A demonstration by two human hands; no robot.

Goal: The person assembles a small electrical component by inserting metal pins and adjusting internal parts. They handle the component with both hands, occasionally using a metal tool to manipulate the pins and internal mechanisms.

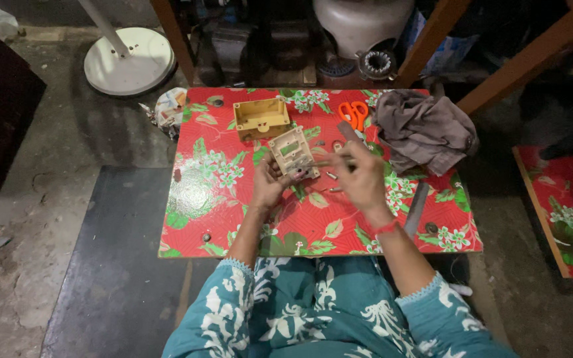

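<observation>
Left hand (268,185) grips the lower edge of a beige rectangular plastic cover plate (292,152), held tilted above the red floral-covered desk (193,199). Right hand (361,178), just right of the plate, pinches a thin metal tool (329,162) whose tip meets the plate. Behind them lies a beige plastic open box (260,117); orange-handled scissors (353,113) and a grey crumpled cloth (426,130) lie further right.

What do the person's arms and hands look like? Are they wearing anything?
Both hands, the left hand and the right hand, are bare with no gloves. The sleeves are teal with white leafy patterns and a scalloped light-blue trim at the cuffs. A red thread band circles the right wrist.
</observation>
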